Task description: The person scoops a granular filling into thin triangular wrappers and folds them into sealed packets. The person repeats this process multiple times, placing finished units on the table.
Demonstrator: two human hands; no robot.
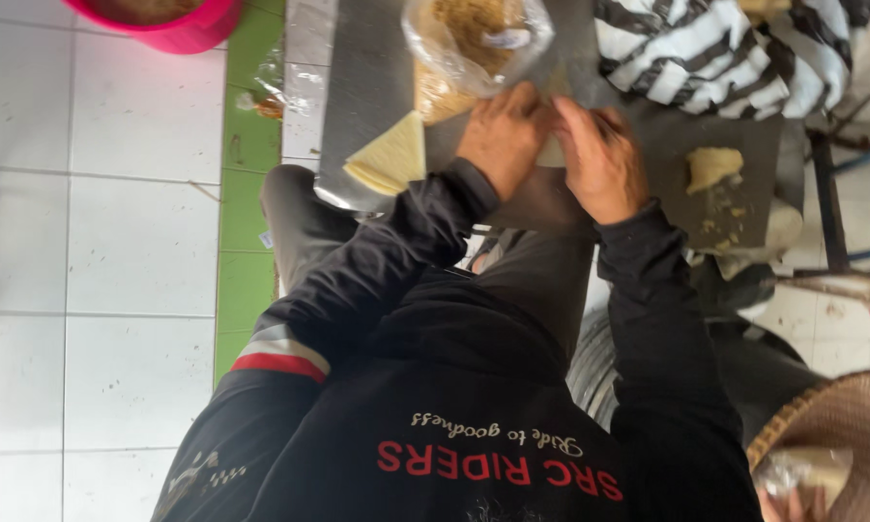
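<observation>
Both hands, left hand (501, 135) and right hand (599, 155), close on a pale wrapper piece (551, 153) lying on the metal tray (358, 106); just beyond it, the open filling bag (474, 48) could tip, and the wrapper may tear if pinched unevenly

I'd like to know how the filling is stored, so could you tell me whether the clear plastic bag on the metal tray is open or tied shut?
Open: the clear plastic bag gapes, baring crumbly yellowish filling inside.

A dull, smooth metal sheet (367, 87) bears a glossy clear plastic bag (474, 43) beside matt, pale triangular wrappers (391, 157).
</observation>
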